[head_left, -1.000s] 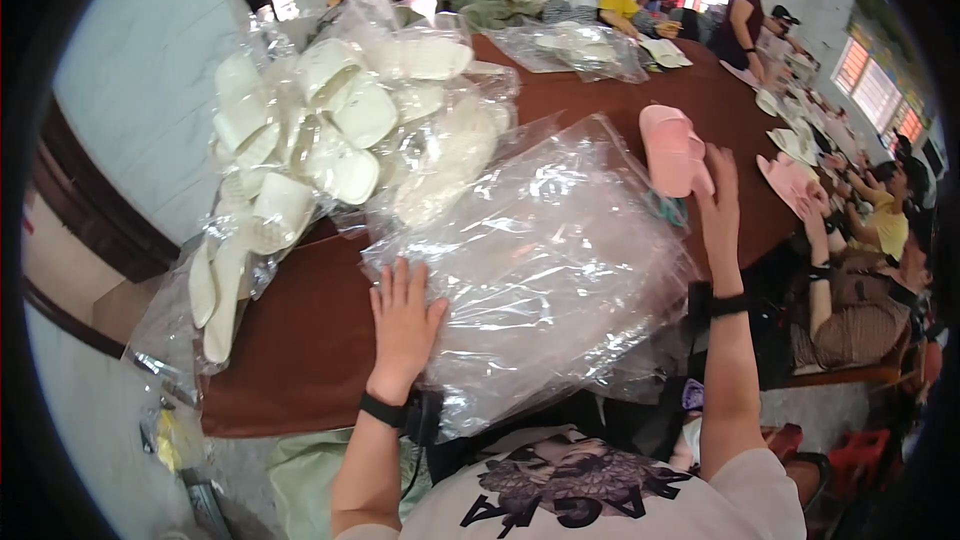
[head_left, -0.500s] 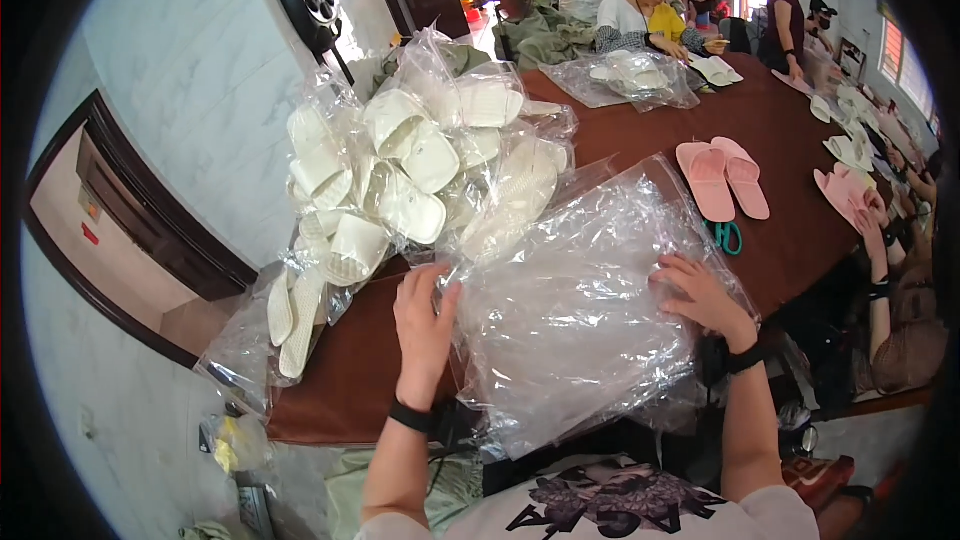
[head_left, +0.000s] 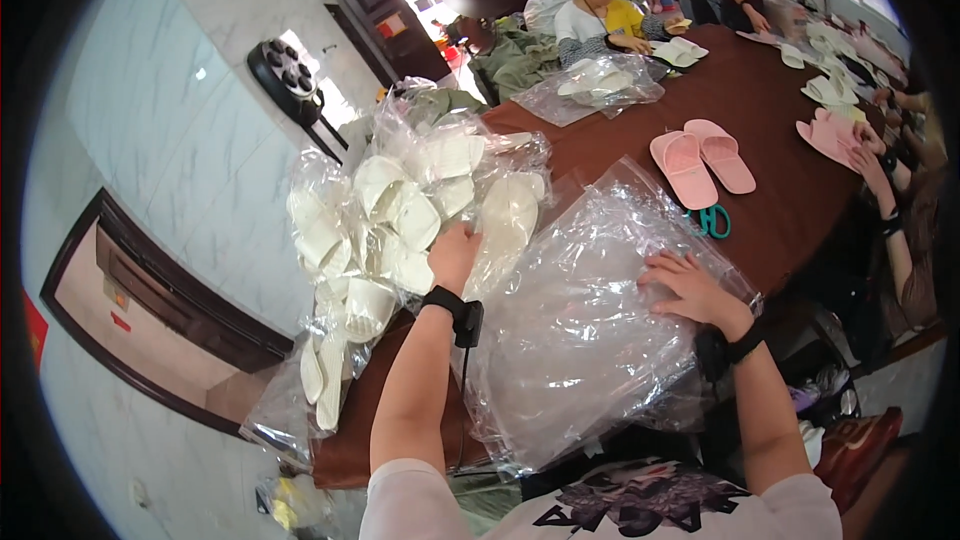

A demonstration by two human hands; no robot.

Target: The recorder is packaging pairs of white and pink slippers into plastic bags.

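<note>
RH (head_left: 690, 292) on bags (head_left: 570, 330); ltrd tee (head_left: 640, 508)

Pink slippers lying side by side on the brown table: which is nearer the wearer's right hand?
The left slipper: its lower end lies closest to the right hand, while the right slipper sits farther up and away.

Stack of clear plastic bags (head_left: 570, 340) is gleaming, glossy and thin, film wrinkling under sharp white glints. White slippers (head_left: 413, 215) are showing smooth, rubbery-looking plastic, shining through crinkled film. Pink slippers (head_left: 685, 172) are looking softer: moulded plastic, satin to matt. Teal scissor handles (head_left: 716, 224) are looking like smooth plastic. Brown table cover (head_left: 775, 225) is lying smooth, mostly matt. T-shirt (head_left: 410, 505) is showing matt white cloth. Green cloth heap (head_left: 525, 55) is bunching, dull and creased. Wall (head_left: 190, 130) is reflecting faintly, polished, marble-like. Doorframe (head_left: 262, 332) is resembling dark varnished wood.
</note>
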